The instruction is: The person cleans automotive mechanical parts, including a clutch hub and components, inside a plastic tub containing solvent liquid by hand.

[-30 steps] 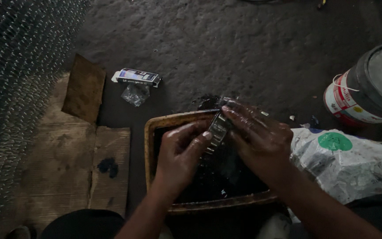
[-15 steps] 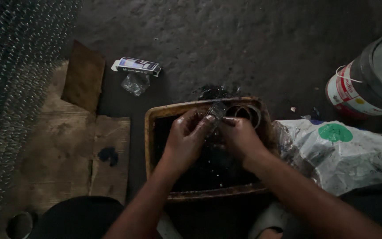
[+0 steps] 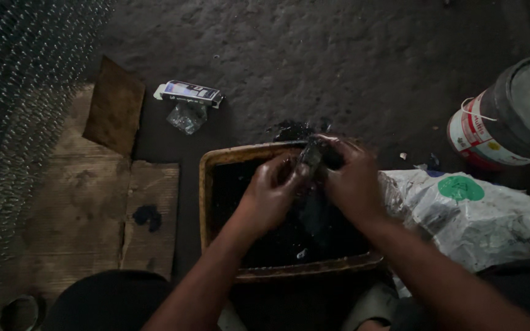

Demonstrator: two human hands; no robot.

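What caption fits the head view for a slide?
Both hands, left hand and right hand, grip a small oily metal part over a tray of dark liquid.

Small carton (image 3: 189, 93), crumpled clear wrapper (image 3: 186, 116), paint can (image 3: 510, 116), white sack (image 3: 480, 214), cardboard sheets (image 3: 93, 208)

The floor (image 3: 338, 55) is rough, dark concrete in dim light. Flattened cardboard (image 3: 87, 214) lies at the near left, beside wire mesh (image 3: 13, 110) along the left edge. A paint can (image 3: 510, 116) stands far right, behind a crumpled plastic bag (image 3: 480, 214).
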